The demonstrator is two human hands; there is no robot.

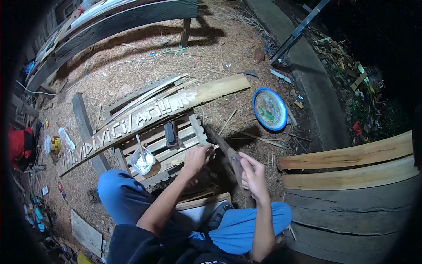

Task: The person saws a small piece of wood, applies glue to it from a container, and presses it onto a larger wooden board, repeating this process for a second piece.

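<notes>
My right hand (254, 174) is closed around a long, dark brown, blade-shaped piece (229, 152) that slants up and to the left; whether it is a knife or a strip of wood I cannot tell. Close to its left side, the fingers of my left hand (196, 159) are pinched together, on something too small to name. Ahead lies a long wooden board (149, 115) with raised letters along it, resting on a slatted wooden frame (189, 134). A plastic tub (143, 163) of white paste with a stick in it sits on the slats, near a dark block (170, 134).
A blue-rimmed basin (270, 109) stands on the ground ahead to the right. Wide planks (351, 176) lie at my right. A yellow can (52, 144) is at the left. A long bench (127, 28) spans the back, and wood shavings cover the ground.
</notes>
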